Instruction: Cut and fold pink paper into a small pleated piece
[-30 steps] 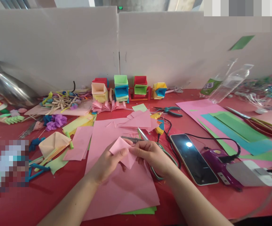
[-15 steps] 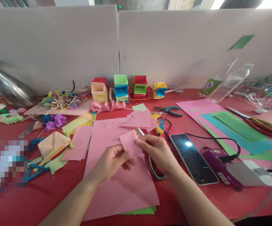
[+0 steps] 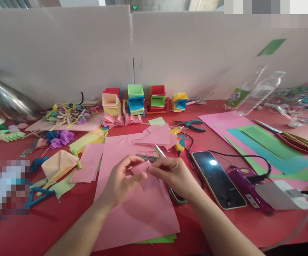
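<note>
Between both hands is a small folded piece of pink paper [image 3: 142, 168], tilted over a large pink sheet [image 3: 140, 217]. My left hand [image 3: 124, 179] grips its left side with thumb and fingers. The thumb and forefinger of my right hand [image 3: 171, 173] pinch its upper right corner. Just past my right hand lie scissors [image 3: 160, 151], their blades showing; a green handle loop [image 3: 177, 197] appears below the hand. Pink scraps and folded pieces [image 3: 156, 135] lie beyond, beside a yellow and blue glue gun [image 3: 179, 143].
Folded paper boxes [image 3: 136, 99] stand at the back. Pliers [image 3: 192, 125], a phone [image 3: 217, 179] and a purple power strip [image 3: 249, 192] with cables lie right. Coloured sheets [image 3: 271, 145], bottles [image 3: 260, 94] and large scissors [image 3: 289, 138] are farther right. A metal jug [image 3: 12, 99] stands left.
The pink paper has been turned and tipped lower between my hands. My left hand has risen slightly around it, and more of the scissors shows behind.
</note>
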The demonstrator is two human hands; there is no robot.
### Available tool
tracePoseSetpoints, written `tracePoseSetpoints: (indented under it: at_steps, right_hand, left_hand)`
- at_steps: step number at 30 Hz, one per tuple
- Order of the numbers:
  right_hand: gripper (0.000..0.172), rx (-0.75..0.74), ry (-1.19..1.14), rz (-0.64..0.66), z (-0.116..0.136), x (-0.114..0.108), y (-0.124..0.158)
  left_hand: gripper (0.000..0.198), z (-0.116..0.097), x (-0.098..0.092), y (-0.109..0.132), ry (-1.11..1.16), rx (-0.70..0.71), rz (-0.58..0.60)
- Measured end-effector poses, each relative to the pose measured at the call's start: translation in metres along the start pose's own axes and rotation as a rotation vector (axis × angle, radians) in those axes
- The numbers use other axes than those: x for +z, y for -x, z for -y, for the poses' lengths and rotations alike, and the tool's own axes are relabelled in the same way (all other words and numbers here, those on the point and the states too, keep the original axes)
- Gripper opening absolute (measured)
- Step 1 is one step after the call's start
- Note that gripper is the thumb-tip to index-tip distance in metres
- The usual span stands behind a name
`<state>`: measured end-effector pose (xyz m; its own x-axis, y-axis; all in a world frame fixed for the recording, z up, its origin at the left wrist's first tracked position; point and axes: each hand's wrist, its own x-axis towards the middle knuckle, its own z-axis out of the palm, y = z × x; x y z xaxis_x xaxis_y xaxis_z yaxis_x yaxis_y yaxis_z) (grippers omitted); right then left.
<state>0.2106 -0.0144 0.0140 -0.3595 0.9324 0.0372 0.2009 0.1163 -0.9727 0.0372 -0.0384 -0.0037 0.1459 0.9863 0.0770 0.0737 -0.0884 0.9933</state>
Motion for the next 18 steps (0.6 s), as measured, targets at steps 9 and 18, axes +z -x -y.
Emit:
tracePoseSetpoints:
  at_steps: [9,18]
  right_hand:
    - [0.019,-0.043,0.246,0.042,0.007,0.007,0.004]
    - [0.021,0.046,0.076,0.088,0.001,0.0,0.0]
  left_hand:
    - [0.02,-0.003,0.003,0.0,-0.023,0.091,-0.091]
    - [0.018,0.007,0.0,-0.003,0.258,-0.01,-0.191]
